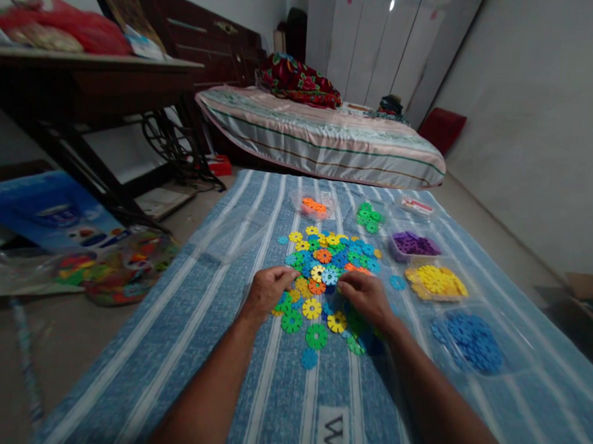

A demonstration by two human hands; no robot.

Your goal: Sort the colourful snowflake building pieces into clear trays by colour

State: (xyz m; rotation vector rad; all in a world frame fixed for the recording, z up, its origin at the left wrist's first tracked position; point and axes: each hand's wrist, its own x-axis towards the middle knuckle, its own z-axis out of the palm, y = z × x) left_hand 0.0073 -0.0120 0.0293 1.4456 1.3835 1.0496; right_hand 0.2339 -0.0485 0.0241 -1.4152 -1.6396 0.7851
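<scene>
A heap of mixed coloured snowflake-shaped plastic discs point(327, 263) lies on a blue striped mat point(211, 323). My left hand point(266, 290) rests at the heap's left edge, fingers curled down onto the discs. My right hand point(365, 295) sits at the heap's right side, fingers bent and pinching among the pieces. What either hand holds is hidden under the fingers. Sorted groups lie around: orange discs point(313, 206), green discs point(369, 217), purple discs point(413, 243), yellow discs point(436, 281) and blue discs point(472, 340).
A bed point(321, 134) with a striped cover stands beyond the mat. A dark table point(85, 78) is at the left, with a bag of coloured pieces point(120, 269) and a blue box point(43, 212) on the floor beneath. A bare wall runs along the right.
</scene>
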